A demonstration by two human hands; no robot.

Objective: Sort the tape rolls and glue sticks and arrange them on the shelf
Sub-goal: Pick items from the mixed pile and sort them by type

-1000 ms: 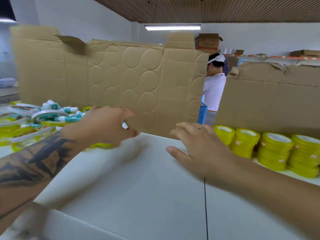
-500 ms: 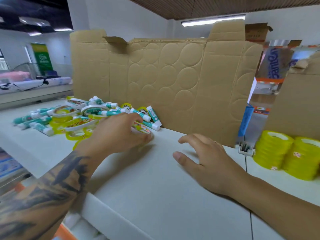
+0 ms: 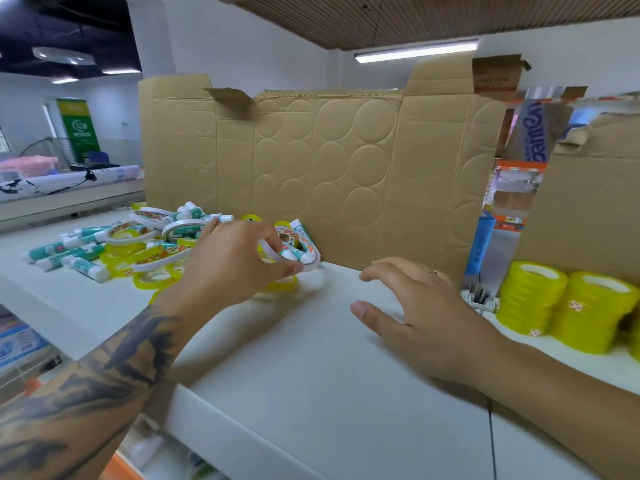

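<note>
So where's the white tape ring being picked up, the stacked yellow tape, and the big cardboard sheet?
white tape ring (image 3: 313,265): head view, its right rim.
stacked yellow tape (image 3: 528,299): head view, side of the nearer stack.
cardboard sheet (image 3: 346,168): head view, embossed middle panel.

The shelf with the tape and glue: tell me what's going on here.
A person is sorting stationery on a white shelf. The left hand pinches a thin white tape roll at the edge of a mixed pile of glue sticks and tape rolls, in front of a cardboard sheet. The right hand hovers open over bare shelf. Stacks of yellow tape already stand in a row at the right.
</note>
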